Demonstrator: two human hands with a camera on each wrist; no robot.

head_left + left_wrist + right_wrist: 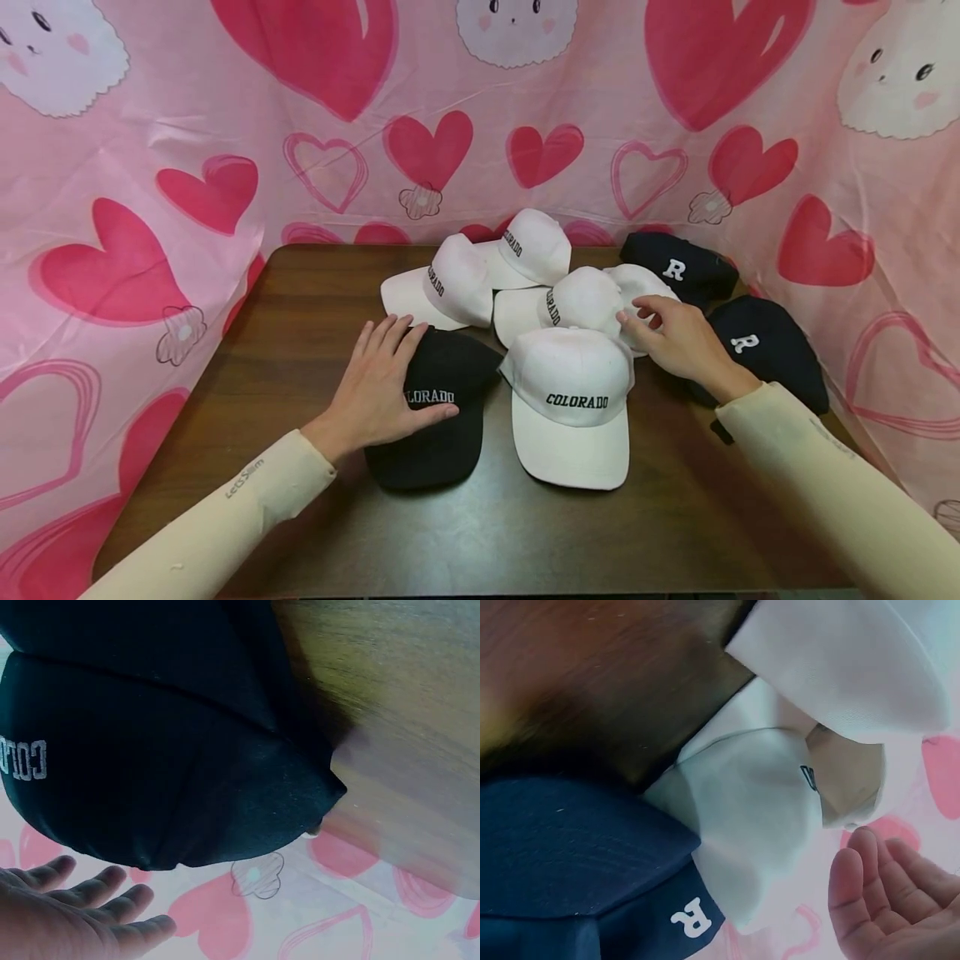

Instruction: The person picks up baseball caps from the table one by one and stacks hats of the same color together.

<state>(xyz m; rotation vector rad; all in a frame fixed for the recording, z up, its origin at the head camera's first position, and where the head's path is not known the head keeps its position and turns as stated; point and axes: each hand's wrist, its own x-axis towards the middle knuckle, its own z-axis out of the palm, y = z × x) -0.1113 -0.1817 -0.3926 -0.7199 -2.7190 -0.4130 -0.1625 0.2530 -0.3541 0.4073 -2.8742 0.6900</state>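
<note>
My left hand, fingers spread and thumb out, overlaps the left side of a black cap with COLORADO lettering. In the left wrist view, its fingers extend beside the crown of that black cap. My right hand, fingers loosely bent, is over a white cap at the back right. The right wrist view shows nothing between the right fingers, close to a white cap. A front white COLORADO cap lies between the hands.
More white caps cluster behind the front pair. Two navy caps, one at the back and one nearer, bear a white R on the table's right side. Pink heart-patterned cloth encloses the brown table.
</note>
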